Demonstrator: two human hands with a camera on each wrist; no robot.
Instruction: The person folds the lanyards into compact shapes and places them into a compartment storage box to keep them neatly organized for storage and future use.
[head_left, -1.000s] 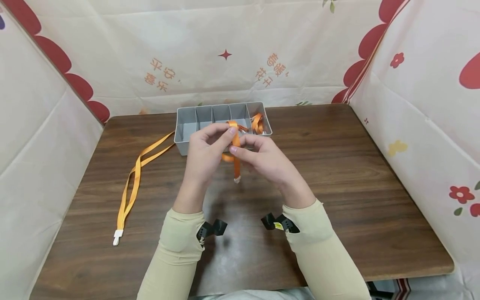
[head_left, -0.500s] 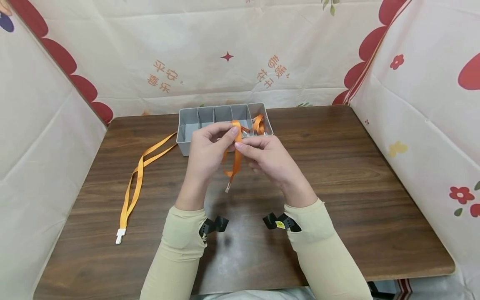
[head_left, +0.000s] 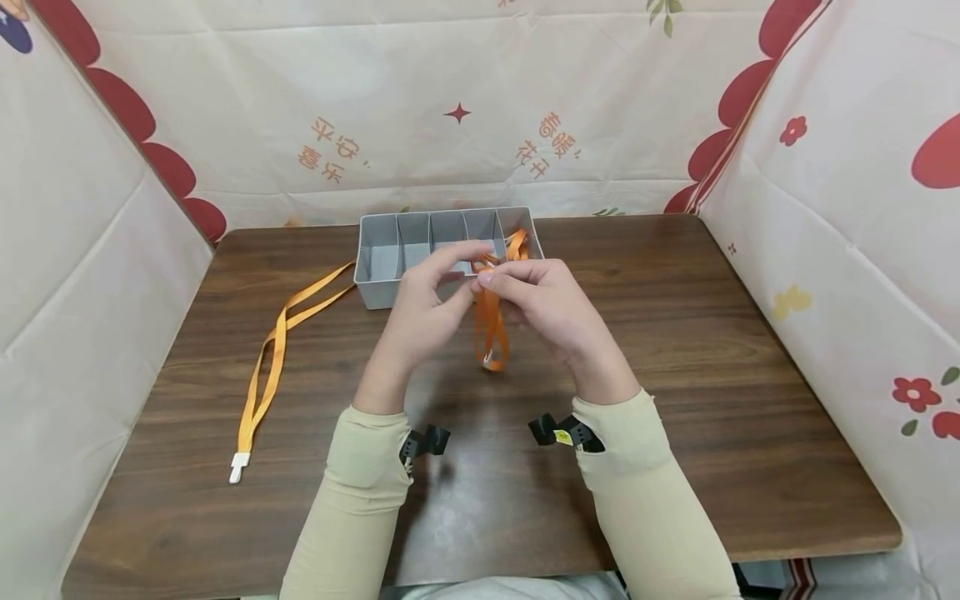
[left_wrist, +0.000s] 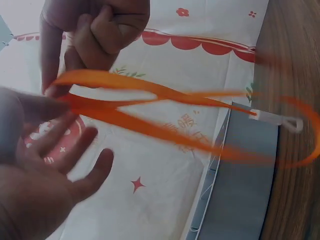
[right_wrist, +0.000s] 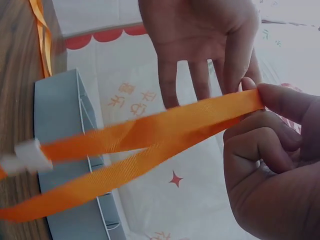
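Folded into loops, an orange lanyard (head_left: 491, 325) hangs below my right hand (head_left: 551, 312), which pinches its top between thumb and index finger. Its white clip (left_wrist: 267, 117) dangles at the lower end, blurred in the right wrist view. My left hand (head_left: 427, 312) is beside it, fingers extended and spread, its thumb tip close to the right fingertips; whether it touches the strap I cannot tell. Behind the hands stands a grey divided box (head_left: 378, 293). More orange lanyard (head_left: 517, 244) lies in its rightmost compartment, and some orange strap shows in the adjacent one, partly hidden by my fingers.
A yellow-orange lanyard (head_left: 277, 337) with a white clip (head_left: 238, 467) stretches along the left of the brown wooden table (head_left: 712, 375), its far end against the box. Printed white cloth (head_left: 412, 67) walls enclose the back and sides.
Both hands held the strap earlier; now the left fingers have spread apart and the right hand alone pinches it. The hanging loop has swung to the right.
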